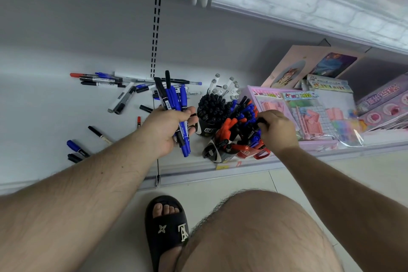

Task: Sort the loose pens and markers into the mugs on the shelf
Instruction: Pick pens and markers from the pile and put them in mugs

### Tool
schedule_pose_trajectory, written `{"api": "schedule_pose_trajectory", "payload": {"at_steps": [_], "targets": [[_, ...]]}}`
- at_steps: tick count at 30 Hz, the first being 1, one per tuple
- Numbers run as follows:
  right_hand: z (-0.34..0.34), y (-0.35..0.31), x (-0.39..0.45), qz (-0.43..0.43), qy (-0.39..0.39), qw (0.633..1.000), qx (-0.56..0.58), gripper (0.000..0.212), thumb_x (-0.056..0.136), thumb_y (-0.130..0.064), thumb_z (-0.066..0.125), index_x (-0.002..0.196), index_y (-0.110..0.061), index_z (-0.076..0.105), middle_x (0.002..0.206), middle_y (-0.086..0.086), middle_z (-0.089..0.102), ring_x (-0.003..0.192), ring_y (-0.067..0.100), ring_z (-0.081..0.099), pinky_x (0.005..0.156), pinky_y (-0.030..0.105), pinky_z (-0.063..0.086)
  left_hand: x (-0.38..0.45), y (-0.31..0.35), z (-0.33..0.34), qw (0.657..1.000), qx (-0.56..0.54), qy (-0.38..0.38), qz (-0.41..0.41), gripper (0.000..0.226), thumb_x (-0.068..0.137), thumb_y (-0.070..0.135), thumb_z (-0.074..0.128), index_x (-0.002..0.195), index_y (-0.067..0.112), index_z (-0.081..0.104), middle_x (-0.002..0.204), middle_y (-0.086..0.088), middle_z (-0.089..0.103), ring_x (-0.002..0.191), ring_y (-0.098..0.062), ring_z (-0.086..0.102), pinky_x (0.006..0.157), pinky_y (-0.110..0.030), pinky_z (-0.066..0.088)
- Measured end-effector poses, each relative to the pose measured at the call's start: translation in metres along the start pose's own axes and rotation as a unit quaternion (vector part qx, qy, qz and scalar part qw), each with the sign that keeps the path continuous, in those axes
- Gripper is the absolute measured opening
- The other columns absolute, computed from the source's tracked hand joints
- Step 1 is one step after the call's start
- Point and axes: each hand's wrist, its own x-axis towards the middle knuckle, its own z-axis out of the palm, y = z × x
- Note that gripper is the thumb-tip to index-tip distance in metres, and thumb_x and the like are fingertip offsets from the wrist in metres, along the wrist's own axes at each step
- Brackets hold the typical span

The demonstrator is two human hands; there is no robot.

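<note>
Fingers of left hand around markers

Under both hands lies a smooth, matt white painted-metal shelf. The blue and black plastic markers gripped in the left hand look glossy. Right of the right hand, shiny clear-film toy packets catch light.

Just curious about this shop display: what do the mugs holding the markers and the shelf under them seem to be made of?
The black mug shows a glossy glaze with printed white marks, so probably ceramic, though coated plastic is possible. The red mug has a shiny red handle, likely the same. The shelf looks like painted sheet metal: smooth matte white, with slotted uprights behind.
</note>
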Motion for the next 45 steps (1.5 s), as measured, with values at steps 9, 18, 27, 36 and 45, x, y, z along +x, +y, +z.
{"api": "schedule_pose_trajectory", "payload": {"at_steps": [9, 18, 27, 36, 45], "targets": [[-0.002, -0.002, -0.005, -0.028, -0.029, 0.998, 0.040, 0.026, 0.082, 0.011, 0.064, 0.103, -0.004, 0.070, 0.100, 0.012, 0.071, 0.086, 0.031, 0.065, 0.081, 0.032, 0.051, 0.001, -0.001, -0.001, 1.000, -0.002, 0.003, -0.002, 0.016, 0.096, 0.001, 0.055, 0.094, 0.009, 0.068, 0.091, 0.001, 0.074, 0.089, -0.015, 0.071, 0.073, -0.033, 0.058], [0.002, -0.002, -0.005, 0.125, -0.079, 0.989, -0.031, 0.026, 0.097, -0.010, 0.055, 0.121, -0.013, 0.066, 0.101, 0.014, 0.072, 0.079, 0.029, 0.065, 0.074, 0.031, 0.053, 0.001, -0.001, -0.001, 1.000, -0.004, 0.001, -0.007, 0.017, 0.096, 0.001, 0.056, 0.107, 0.007, 0.068, 0.095, 0.000, 0.074, 0.086, -0.014, 0.072, 0.068, -0.032, 0.058], [0.040, -0.025, -0.037, 0.082, -0.229, 0.954, -0.175, 0.057, 0.105, -0.039, 0.024, 0.156, -0.012, 0.021, 0.164, 0.008, 0.016, 0.152, 0.026, 0.011, 0.123, 0.044, 0.001, -0.002, 0.001, -0.003, 1.000, -0.003, -0.008, -0.007, 0.017, 0.095, 0.001, 0.057, 0.107, 0.006, 0.068, 0.098, -0.002, 0.075, 0.083, -0.013, 0.072, 0.072, -0.034, 0.059], [-0.059, -0.110, 0.020, 0.097, -0.225, 0.968, 0.056, 0.042, 0.100, -0.038, 0.048, 0.140, -0.023, 0.054, 0.124, 0.004, 0.068, 0.100, 0.021, 0.067, 0.085, 0.025, 0.049, -0.040, 0.026, -0.015, 0.990, -0.041, -0.122, -0.050, 0.019, 0.098, 0.002, 0.051, 0.102, 0.006, 0.069, 0.096, -0.001, 0.075, 0.084, -0.014, 0.072, 0.081, -0.032, 0.057], [-0.131, -0.235, 0.023, 0.058, -0.305, 0.904, 0.293, 0.032, 0.087, -0.040, 0.072, 0.085, -0.008, 0.070, 0.052, -0.006, 0.060, 0.049, 0.009, 0.055, 0.052, 0.022, 0.044, -0.088, 0.038, -0.035, 0.969, 0.033, -0.245, -0.020, 0.029, 0.094, -0.003, 0.051, 0.116, 0.009, 0.065, 0.103, -0.010, 0.074, 0.092, -0.025, 0.073, 0.079, -0.038, 0.060]]}}
